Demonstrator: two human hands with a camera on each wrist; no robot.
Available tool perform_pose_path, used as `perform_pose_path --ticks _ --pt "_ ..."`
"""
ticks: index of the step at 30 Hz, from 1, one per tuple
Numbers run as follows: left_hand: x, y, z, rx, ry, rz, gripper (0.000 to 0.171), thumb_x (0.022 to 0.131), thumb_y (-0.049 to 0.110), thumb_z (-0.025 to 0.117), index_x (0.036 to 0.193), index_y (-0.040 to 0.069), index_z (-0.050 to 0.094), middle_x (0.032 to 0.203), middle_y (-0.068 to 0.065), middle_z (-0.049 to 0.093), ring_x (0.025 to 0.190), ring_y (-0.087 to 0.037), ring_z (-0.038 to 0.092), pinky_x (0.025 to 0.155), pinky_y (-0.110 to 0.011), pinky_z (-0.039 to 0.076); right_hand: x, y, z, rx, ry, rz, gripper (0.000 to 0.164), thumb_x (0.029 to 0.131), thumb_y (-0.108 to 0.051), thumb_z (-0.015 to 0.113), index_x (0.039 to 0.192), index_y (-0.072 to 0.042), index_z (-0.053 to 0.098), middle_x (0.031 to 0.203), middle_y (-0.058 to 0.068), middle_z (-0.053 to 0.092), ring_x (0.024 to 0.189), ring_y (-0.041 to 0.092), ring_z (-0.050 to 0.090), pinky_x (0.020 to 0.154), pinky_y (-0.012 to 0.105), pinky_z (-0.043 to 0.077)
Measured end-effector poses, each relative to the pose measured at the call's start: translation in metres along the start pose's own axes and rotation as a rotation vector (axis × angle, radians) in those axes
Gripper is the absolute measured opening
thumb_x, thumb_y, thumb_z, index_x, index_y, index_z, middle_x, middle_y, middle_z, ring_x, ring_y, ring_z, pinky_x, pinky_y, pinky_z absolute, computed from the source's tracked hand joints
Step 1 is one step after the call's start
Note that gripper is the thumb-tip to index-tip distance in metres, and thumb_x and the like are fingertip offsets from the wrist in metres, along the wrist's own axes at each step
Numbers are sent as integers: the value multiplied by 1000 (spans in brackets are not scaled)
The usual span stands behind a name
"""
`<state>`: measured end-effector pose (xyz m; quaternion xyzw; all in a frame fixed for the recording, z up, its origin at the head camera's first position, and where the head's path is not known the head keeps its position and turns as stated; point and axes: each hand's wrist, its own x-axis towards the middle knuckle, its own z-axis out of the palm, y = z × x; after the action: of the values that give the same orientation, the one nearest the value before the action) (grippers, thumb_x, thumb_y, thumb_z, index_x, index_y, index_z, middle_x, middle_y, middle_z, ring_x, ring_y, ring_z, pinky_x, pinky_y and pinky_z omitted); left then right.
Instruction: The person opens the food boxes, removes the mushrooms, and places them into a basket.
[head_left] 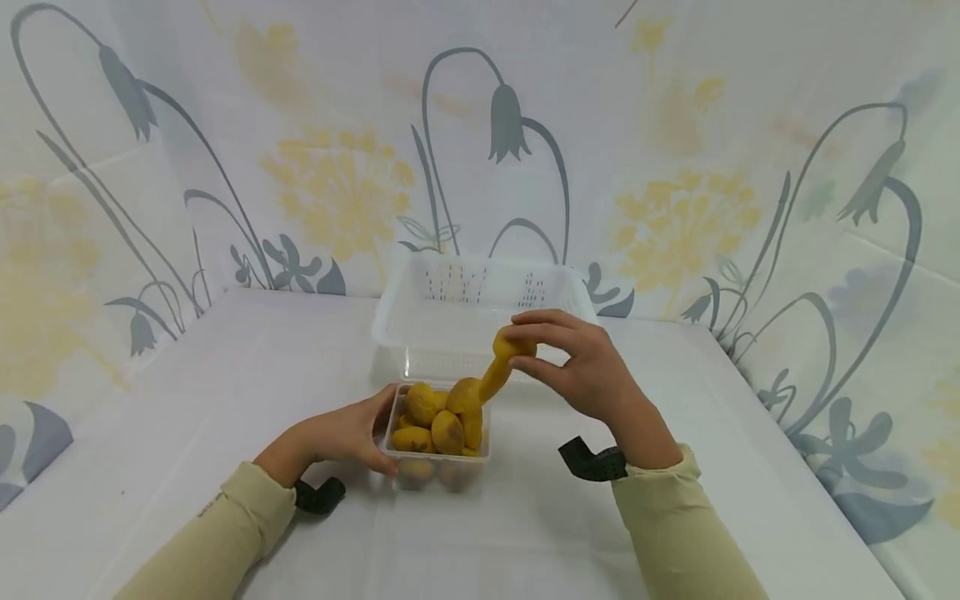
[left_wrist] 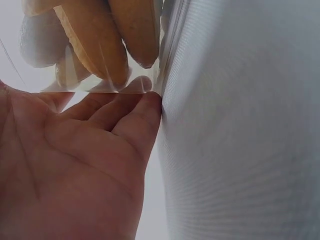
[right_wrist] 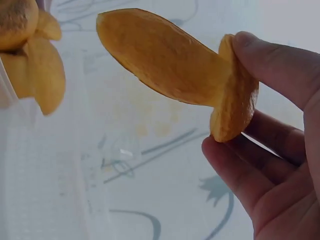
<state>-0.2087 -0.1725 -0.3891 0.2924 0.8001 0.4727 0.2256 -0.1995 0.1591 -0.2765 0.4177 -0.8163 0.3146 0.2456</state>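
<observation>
A small clear plastic box (head_left: 438, 457) full of yellow-brown mushrooms (head_left: 447, 432) stands on the white cloth. At its left side my left hand (head_left: 341, 435) holds it, thumb by the near corner and fingers toward the far one. In the left wrist view those fingers (left_wrist: 142, 120) lie against the clear wall, with mushroom stems (left_wrist: 95, 45) visible through it. Above the box's right edge, my right hand (head_left: 581, 367) pinches one mushroom (right_wrist: 165, 60) by its cap between thumb and fingertips. Its thick stem points down and left toward the box in the head view.
Behind the box stands a larger white perforated basket (head_left: 390, 317), close to the back wall of flower-printed cloth (head_left: 465, 167). Black wrist mounts (head_left: 592, 462) sit at both cuffs. The same printed cloth rises at left and right of the table (head_left: 525, 542).
</observation>
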Motion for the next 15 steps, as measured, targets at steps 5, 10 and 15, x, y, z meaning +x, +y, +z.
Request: perform_pose_path --ticks 5,10,15 --pt "1 1 -1 13 12 -25 104 69 23 86 149 25 19 155 -1 29 144 -22 29 117 -48 22 -2 13 -11 -1 64 111 35 81 -14 77 115 -15 71 121 3 66 106 18 65 89 29 55" --pt "0 2 0 8 -1 -13 104 70 22 85 149 25 19 154 -1 30 143 -21 30 114 -27 28 -5 25 -15 32 110 241 32 85 -15 73 117 -12 68 124 4 64 111 18 61 92 27 53" --pt "0 1 1 -20 -25 18 102 72 19 83 149 25 17 154 -2 30 143 -22 30 104 -8 29 -8 37 -12 69 172 333 31 87 -18 71 117 -10 67 119 6 64 110 19 61 92 26 53"
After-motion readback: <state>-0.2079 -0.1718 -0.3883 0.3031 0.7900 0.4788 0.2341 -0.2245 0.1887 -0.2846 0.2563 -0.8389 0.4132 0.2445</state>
